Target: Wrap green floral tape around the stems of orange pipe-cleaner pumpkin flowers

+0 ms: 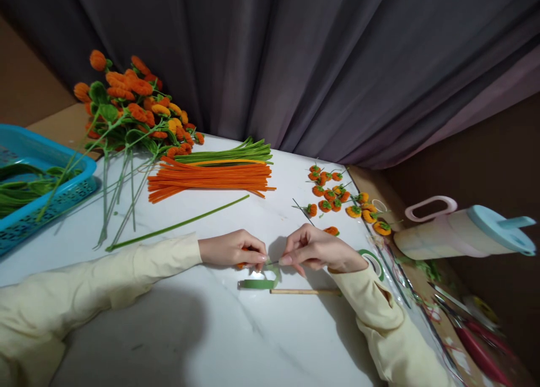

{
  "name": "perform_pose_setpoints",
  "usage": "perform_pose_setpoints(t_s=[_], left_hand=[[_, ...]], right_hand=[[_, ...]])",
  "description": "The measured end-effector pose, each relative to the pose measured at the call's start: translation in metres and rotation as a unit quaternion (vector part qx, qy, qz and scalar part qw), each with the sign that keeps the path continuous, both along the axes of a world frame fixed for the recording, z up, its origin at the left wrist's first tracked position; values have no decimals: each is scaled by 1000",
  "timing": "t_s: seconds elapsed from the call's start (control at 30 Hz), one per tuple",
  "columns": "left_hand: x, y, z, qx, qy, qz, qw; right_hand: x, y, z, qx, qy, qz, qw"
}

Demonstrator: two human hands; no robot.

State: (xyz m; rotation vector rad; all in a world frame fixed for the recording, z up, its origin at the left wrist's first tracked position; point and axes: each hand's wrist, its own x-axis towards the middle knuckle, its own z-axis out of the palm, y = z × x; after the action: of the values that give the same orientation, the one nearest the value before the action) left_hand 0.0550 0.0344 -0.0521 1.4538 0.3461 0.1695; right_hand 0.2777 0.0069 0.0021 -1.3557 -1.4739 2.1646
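Observation:
My left hand [234,248] is closed around a small orange flower [242,265], mostly hidden under the fingers. Thumb and fingers of my right hand [310,249] pinch a thin stem [273,262] that runs between both hands. A light green strip hangs at the left fingertips, above a green tape roll [257,284] on the white table [236,342]. Just right of that roll lies a wooden stick [306,292]. Another green tape roll [372,263] sits behind my right wrist.
Orange stems [211,176], green stems [240,151] and a flower bunch [135,94] lie at the back. A blue basket [54,201] stands left. Small flowers [329,193], a tumbler [459,232] and red-handled pliers [476,347] are on the right.

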Motion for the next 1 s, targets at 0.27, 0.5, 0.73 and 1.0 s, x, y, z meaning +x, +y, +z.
perform_pose_setpoints(t_s=[0.27,0.5,0.73,1.0], left_hand=[[0,0,0,0,1,4,1000],[-1,1,0,-4,3,7,1000],[0,1,0,-10,-6,15,1000],[0,0,1,-14,-3,15,1000]], right_hand=[[0,1,-2,-9,6,-3,1000],[0,1,-4,-20,8,-23,1000],[-1,-1,-5,-24,3,-47,999],[0,2,-6,-51,13,-47,997]])
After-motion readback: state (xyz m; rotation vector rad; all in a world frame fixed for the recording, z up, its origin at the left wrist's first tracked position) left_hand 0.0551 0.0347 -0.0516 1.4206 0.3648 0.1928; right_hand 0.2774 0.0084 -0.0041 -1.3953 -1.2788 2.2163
